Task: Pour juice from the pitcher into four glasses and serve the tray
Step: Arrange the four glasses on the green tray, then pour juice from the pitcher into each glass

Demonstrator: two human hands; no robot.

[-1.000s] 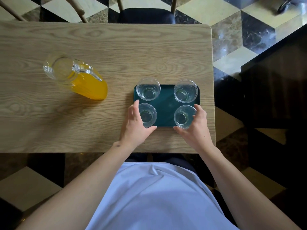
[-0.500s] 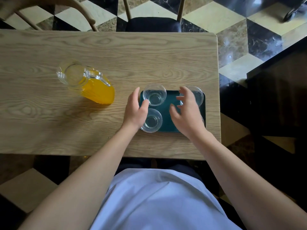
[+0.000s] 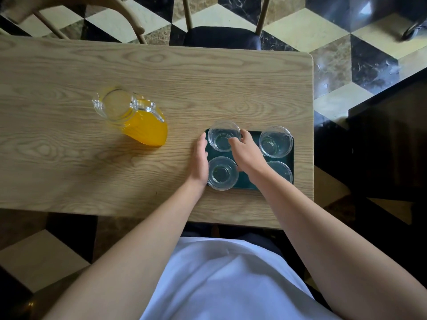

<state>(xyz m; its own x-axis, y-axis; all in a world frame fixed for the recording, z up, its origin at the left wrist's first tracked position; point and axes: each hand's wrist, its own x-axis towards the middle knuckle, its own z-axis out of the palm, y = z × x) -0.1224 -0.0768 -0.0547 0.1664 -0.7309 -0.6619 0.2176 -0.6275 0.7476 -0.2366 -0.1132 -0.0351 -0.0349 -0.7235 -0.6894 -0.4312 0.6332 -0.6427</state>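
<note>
A clear glass pitcher [image 3: 138, 125] holding orange juice stands left of centre on the wooden table [image 3: 161, 72]. To its right, a dark green tray [image 3: 251, 134] carries four empty glasses: far-left [image 3: 219, 140], far-right [image 3: 275, 142], near-left [image 3: 222, 173] and near-right [image 3: 282, 170]. My left hand [image 3: 200, 160] lies open along the tray's left edge, beside the two left glasses. My right hand [image 3: 248, 155] reaches across the tray's middle, thumb and fingers pinching the right rim of the far-left glass. It partly hides the near-right glass.
A chair with a dark seat [image 3: 221, 39] is tucked in at the table's far side, and a curved wooden chair back [image 3: 124, 12] stands further left. A dark cabinet [image 3: 388, 139] is close to the table's right edge. The floor is checkered stone.
Both hands left the tray's near corners and moved forward. The right hand swung left across the tray onto the far-left glass; the left hand slid up the tray's left side.
</note>
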